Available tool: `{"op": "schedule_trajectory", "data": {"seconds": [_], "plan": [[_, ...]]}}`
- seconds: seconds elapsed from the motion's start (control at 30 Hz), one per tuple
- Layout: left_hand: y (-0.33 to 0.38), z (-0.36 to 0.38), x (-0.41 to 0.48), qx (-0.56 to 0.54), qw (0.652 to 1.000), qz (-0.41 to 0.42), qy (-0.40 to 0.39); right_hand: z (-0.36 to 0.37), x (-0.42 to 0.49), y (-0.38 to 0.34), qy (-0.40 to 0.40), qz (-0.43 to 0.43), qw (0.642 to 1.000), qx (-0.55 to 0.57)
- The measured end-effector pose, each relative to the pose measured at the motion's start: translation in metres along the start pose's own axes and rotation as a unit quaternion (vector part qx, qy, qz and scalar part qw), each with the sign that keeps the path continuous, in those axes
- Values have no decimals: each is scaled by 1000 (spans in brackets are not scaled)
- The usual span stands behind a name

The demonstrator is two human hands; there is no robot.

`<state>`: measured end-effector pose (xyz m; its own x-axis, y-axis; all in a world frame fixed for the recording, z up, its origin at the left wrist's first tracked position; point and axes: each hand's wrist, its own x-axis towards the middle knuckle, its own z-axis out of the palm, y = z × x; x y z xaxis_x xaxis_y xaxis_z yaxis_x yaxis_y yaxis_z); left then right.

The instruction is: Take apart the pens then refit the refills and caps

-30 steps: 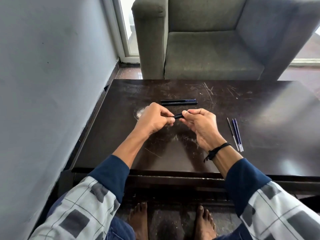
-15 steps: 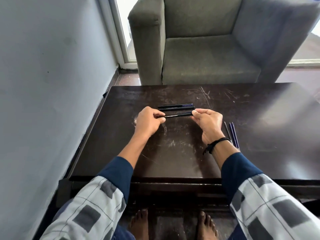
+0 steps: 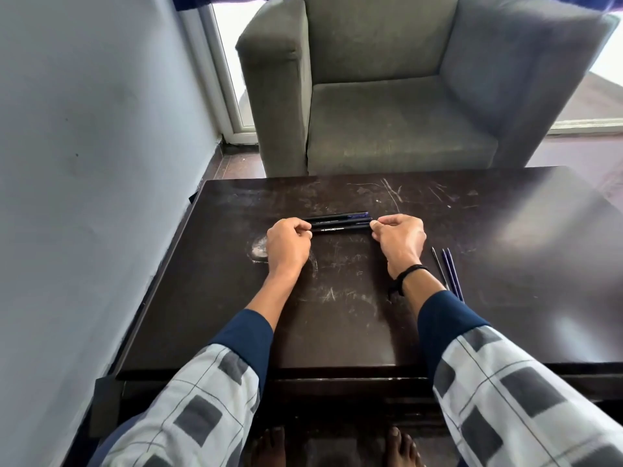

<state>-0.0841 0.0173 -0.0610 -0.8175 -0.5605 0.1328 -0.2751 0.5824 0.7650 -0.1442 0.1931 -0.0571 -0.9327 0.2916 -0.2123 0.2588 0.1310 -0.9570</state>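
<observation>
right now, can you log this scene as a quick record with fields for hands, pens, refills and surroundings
left hand: pinches the left end of the nearest pen
right hand: pinches the right end of the same pen
nearest pen: black, lying crosswise, close against the two other pens
two other pens: side by side on the table, just beyond it
refills: three thin ones on the table, right of the right hand, untouched
table: dark, scratched
behind table: grey armchair

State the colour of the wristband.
Black; the wristband shows best in the head view.
</observation>
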Motion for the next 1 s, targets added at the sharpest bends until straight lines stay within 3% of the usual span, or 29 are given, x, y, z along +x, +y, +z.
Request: {"op": "schedule_trajectory", "data": {"seconds": [0.53,0.67,0.77,1.0], "plan": [[-5,1,4,-65,997,-20,40,-14,3,-14,2,-31,995,-99],[-4,-11,-4,-82,996,-14,30,-62,0,-32,-43,-88,953,-286],[3,-30,-6,-86,996,-7,9,-95,-7,-27,-16,-98,911,-401],[-1,-67,-38,-105,993,-25,-39,-117,-36,4,4,-106,889,-446]]}}
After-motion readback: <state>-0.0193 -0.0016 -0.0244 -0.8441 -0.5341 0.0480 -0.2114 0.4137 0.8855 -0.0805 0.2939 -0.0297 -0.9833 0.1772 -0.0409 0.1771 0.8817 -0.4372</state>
